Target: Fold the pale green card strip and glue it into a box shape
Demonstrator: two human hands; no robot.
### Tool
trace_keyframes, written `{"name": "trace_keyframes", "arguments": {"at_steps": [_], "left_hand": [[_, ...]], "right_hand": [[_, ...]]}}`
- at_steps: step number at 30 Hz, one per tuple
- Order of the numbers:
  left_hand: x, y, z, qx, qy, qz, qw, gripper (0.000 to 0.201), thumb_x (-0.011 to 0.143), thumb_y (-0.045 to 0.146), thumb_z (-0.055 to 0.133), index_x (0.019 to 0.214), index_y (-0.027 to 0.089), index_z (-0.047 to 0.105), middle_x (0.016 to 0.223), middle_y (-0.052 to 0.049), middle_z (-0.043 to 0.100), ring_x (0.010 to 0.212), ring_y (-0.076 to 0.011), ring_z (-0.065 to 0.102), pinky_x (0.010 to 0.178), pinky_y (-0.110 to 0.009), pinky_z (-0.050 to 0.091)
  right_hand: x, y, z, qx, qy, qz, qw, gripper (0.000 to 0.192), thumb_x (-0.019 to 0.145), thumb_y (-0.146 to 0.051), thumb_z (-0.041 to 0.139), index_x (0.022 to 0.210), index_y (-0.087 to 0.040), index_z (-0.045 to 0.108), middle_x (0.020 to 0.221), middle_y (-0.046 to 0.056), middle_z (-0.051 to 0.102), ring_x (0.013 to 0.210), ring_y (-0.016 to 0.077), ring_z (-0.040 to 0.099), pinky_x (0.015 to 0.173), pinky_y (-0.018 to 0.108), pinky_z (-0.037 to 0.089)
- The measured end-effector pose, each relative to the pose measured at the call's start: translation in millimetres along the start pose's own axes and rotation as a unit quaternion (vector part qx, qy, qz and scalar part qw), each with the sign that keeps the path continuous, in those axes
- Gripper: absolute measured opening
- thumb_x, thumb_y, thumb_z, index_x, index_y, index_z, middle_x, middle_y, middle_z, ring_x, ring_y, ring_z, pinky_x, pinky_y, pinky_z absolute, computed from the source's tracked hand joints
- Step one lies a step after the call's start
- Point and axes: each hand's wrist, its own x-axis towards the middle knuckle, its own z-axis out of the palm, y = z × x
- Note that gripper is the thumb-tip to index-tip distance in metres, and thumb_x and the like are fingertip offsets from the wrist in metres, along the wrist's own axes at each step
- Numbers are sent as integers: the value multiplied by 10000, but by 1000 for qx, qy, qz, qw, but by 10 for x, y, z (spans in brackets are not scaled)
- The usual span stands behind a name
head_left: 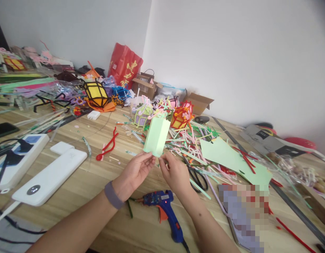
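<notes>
Item: pale green folded paper box [157, 136], open-ended, held tilted above the wooden table [99, 175], in front of the heap of pipe-cleaner lanterns and paper strips [165, 114].
Left hand [134, 172]: grey band at the wrist, fingertips pinching the box's lower edge.
Right hand [174, 172]: fingertips closed at the same lower edge, just beside the left hand's.
Below the hands: blue hot-glue gun [165, 207], orange trigger, lying on the table.
Right of the right hand: black-handled scissors [198, 177]; beyond, flat pale green paper sheet [231, 158].
Left: red pipe cleaner [107, 146]; white power bank [48, 175]; white power strip [16, 158].
Rear: red bag [124, 65], cardboard boxes [146, 86].
</notes>
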Motion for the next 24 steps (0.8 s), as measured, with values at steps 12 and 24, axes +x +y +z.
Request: {"name": "trace_keyframes", "arguments": {"at_steps": [12,24], "left_hand": [[32,-18,-43,34,-18,9,999,134,715,3,698,704,123,638,686,-20,663,621,-82,603,665,-196,488],[21,10,-65,56,-8,-20,998,134,755,-14,656,701,108,644,655,-28,659,593,-80,607,641,-180,514]], "right_hand": [[-13,-5,10,-4,11,-11,1000,195,918,-291,468,789,-204,585,622,1,643,515,132,573,489,232,280],[-11,12,-14,-5,0,-13,1000,187,916,-269,460,777,-212,572,617,-7,620,490,124,534,467,236,231]]}}
